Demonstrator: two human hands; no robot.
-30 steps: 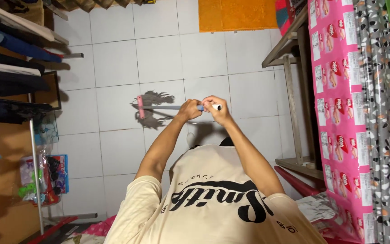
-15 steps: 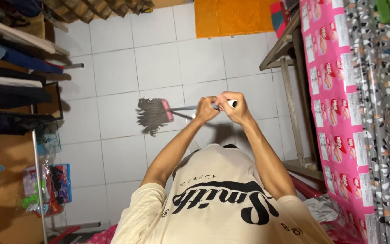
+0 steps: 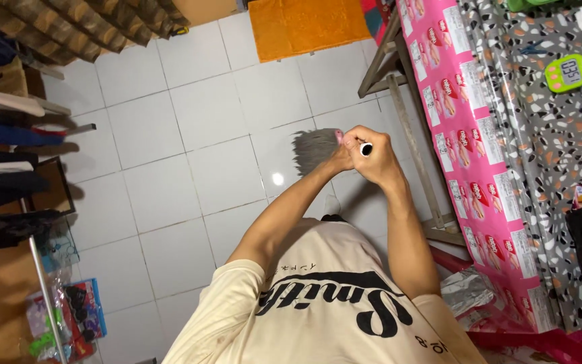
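Because both hands wrap tight around the mop handle [image 3: 365, 149], left hand [image 3: 342, 159] below right hand [image 3: 374, 156], the grey mop head [image 3: 314, 148] presses flat on the white tiled floor [image 3: 203, 168]

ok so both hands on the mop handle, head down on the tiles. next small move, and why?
Probably a push of the mop head away across the white tile floor. The left hand and right hand are stacked on the handle's end, and the grey strands sit close in under them, with open tiles beyond towards the orange mat.
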